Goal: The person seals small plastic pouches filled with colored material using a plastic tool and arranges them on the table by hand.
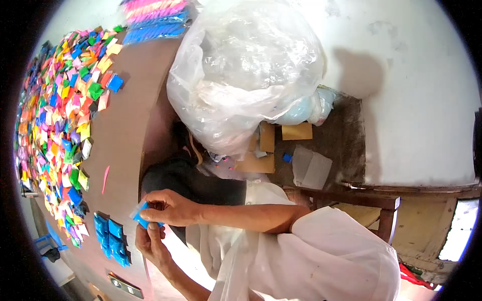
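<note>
My right hand [173, 208] pinches a small clear packet with blue content [139, 214] between thumb and fingers, close to the table's near edge. Right below it in the view, my left hand [154, 245] has its fingertips closed on the lower side of the same packet. Part of the packet is hidden behind the fingers. On the table beside my hands lies a group of several similar blue packets [111, 241], set close together in rows. A thin pink strip [105, 179] lies alone on the brown tabletop [120, 130].
A large heap of small multicoloured packets [65, 130] covers the table's far side. Bundled pink and blue packs [154, 20] lie at one end. A dark flat box [125, 286] sits at the other. Beside me stands a big clear plastic bag [251, 65], near cardboard pieces [297, 132].
</note>
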Motion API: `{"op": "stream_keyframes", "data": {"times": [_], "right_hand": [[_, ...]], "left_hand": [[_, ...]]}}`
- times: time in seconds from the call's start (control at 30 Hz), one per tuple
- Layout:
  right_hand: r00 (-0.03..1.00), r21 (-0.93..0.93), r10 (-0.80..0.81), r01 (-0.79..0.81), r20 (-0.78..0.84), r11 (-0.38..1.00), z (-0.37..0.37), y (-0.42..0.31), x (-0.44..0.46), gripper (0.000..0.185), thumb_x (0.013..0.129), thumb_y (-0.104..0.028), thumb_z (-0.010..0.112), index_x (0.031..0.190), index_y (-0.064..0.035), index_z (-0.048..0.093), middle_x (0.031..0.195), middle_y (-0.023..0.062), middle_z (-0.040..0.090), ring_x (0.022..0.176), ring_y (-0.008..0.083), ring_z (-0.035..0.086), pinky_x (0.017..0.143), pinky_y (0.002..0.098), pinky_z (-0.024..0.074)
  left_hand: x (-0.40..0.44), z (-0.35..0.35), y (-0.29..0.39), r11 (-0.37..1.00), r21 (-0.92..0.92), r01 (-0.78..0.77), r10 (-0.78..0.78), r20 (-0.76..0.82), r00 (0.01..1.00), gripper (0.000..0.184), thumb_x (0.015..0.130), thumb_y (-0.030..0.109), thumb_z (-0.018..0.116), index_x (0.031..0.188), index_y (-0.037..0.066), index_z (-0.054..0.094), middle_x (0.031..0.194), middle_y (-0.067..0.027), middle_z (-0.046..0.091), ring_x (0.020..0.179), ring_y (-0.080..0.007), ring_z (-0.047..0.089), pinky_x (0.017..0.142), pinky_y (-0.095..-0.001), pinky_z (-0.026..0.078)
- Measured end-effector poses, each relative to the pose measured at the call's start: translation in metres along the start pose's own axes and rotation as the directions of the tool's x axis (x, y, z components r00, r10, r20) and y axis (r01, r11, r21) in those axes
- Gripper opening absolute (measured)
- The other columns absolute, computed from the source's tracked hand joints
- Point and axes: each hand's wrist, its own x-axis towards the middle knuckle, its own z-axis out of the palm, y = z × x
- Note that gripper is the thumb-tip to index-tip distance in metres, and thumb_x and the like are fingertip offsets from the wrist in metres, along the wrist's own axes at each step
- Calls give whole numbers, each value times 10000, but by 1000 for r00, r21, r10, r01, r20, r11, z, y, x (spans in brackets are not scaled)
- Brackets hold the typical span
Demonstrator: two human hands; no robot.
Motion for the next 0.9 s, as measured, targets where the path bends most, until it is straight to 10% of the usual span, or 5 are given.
{"op": "stream_keyframes", "data": {"times": [0.37,0.63,0.9], "right_hand": [[991,-23,133,-134,-27,991,33,59,-2,286,948,-250,706,877,27,702,754,49,666,703,99,616,611,311,518],[981,-103,188,-183,39,978,24,63,-6,408,924,-338,687,967,67,712,827,134,703,772,167,651,716,337,531],[981,-279,173,-142,90,950,18,88,-6,319,934,-262,690,972,54,702,834,122,705,753,183,640,726,344,521]], "left_hand": [[-35,-38,-47,984,-92,151,-168,-224,960,417,1045,421,669,1161,21,697,863,-9,655,747,-82,574,630,-257,434],[-40,-28,-52,974,173,147,-95,-276,956,407,1062,453,632,944,66,677,732,9,600,678,-70,540,593,-251,416],[-38,-21,-62,976,-136,171,-212,-393,895,369,1084,358,624,867,64,574,777,21,516,736,-58,463,633,-250,380]]}}
